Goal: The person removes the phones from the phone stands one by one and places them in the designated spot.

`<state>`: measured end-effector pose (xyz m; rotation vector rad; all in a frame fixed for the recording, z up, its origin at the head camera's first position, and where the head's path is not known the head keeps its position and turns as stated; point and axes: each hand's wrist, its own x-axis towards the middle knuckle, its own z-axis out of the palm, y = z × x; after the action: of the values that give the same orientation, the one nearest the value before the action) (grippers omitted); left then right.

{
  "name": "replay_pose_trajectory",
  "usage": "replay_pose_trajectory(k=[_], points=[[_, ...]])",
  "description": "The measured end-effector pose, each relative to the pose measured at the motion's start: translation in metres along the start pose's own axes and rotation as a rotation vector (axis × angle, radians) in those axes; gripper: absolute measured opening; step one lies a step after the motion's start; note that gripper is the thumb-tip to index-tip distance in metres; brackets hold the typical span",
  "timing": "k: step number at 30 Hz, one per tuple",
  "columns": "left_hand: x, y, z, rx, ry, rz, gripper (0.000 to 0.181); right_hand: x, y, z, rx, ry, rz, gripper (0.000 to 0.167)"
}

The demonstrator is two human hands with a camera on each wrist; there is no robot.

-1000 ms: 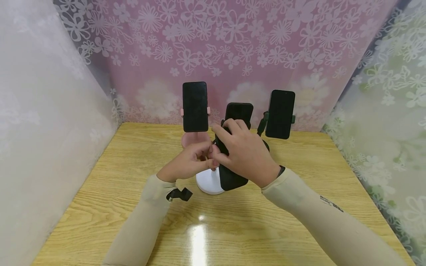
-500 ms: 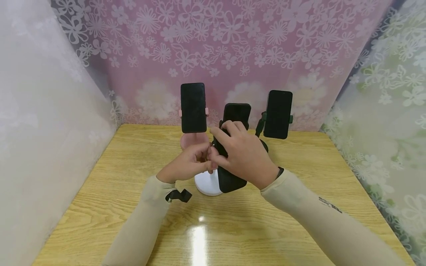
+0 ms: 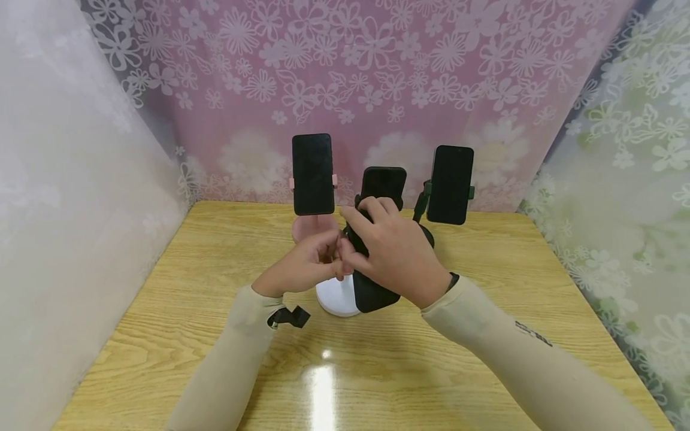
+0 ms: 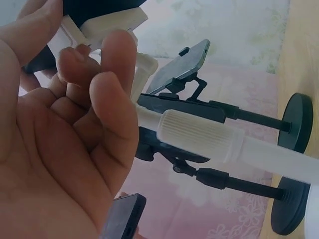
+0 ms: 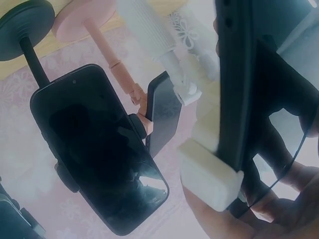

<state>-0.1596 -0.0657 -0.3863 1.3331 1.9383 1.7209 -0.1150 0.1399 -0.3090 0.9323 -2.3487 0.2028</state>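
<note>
A black phone (image 3: 374,293) leans at the front of a white phone stand, whose round base (image 3: 335,299) rests on the table. My right hand (image 3: 396,254) lies over this phone and grips it, fingers bent across its upper part. Close by on the left, my left hand (image 3: 302,263) has its fingers curled at the stand's white clamp (image 4: 114,25). In the left wrist view the stand's ribbed white stem (image 4: 199,134) runs off to the right. The right wrist view shows the phone edge-on beside a white clamp jaw. My right hand hides part of the phone in the head view.
Behind stand a pink stand with a phone (image 3: 314,173), a dark stand with a phone (image 3: 384,181), and a green-clamped stand with another phone (image 3: 450,184). A pink floral curtain (image 3: 242,120) hangs behind the wooden table (image 3: 215,239).
The head view has shifted slightly. Both hands and the phone keep almost the same place, with only small finger movement at the clamp.
</note>
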Motion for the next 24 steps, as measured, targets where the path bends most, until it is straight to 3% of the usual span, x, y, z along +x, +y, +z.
replay_pose_trajectory(k=[3, 9, 13, 17, 21, 24], points=[[0.0, 0.002, -0.001, 0.039, 0.024, 0.005, 0.005, 0.002, 0.0, 0.001, -0.01, -0.004, 0.015, 0.044], [-0.001, 0.006, -0.004, 0.082, 0.032, 0.001, 0.005, 0.003, -0.003, 0.001, -0.039, -0.017, 0.021, 0.044], [-0.002, 0.01, -0.007, 0.167, 0.048, -0.01, 0.004, 0.004, -0.006, 0.001, -0.061, -0.011, 0.011, 0.042], [-0.003, 0.014, -0.009, 0.244, 0.057, -0.035, 0.007, 0.004, -0.007, 0.002, -0.08, -0.007, 0.01, 0.04], [-0.004, 0.015, -0.011, 0.234, 0.064, -0.079, 0.02, 0.004, -0.01, 0.005, -0.1, -0.015, 0.009, 0.039], [-0.005, 0.015, -0.012, 0.202, 0.07, -0.071, 0.033, 0.003, -0.012, 0.007, -0.119, -0.008, 0.014, 0.038]])
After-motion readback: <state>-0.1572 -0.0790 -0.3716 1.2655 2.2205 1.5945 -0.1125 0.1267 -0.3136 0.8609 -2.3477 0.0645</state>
